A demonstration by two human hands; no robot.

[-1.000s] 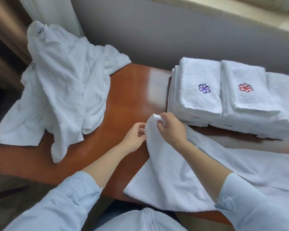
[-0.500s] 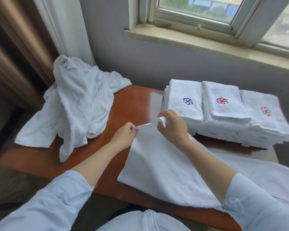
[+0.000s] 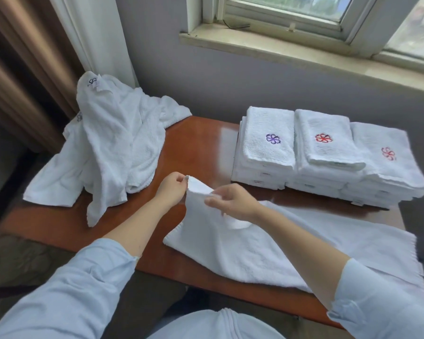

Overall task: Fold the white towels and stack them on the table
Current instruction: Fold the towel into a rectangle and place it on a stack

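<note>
one towel [image 3: 255,253], long axis left-right, corner up

No words, letters or numbers could be read anywhere; the only signs were stitched emblems. At two o'clock on the tabletop [image 3: 194,148] stood three stacks of folded towels. The left stack [image 3: 262,167] bore a purple pinwheel flower [image 3: 272,138] on top, the middle stack [image 3: 328,157] a red flower [image 3: 323,137], and the right stack [image 3: 387,174] a paler red flower [image 3: 388,153]. At ten o'clock, the heap of loose towels [image 3: 113,143] showed a dark emblem [image 3: 92,82] at its peak and a fainter grey one [image 3: 79,116] lower down, both too creased to make out. Small tags [image 3: 258,182] on the stacks' near sides were too small to read
</note>
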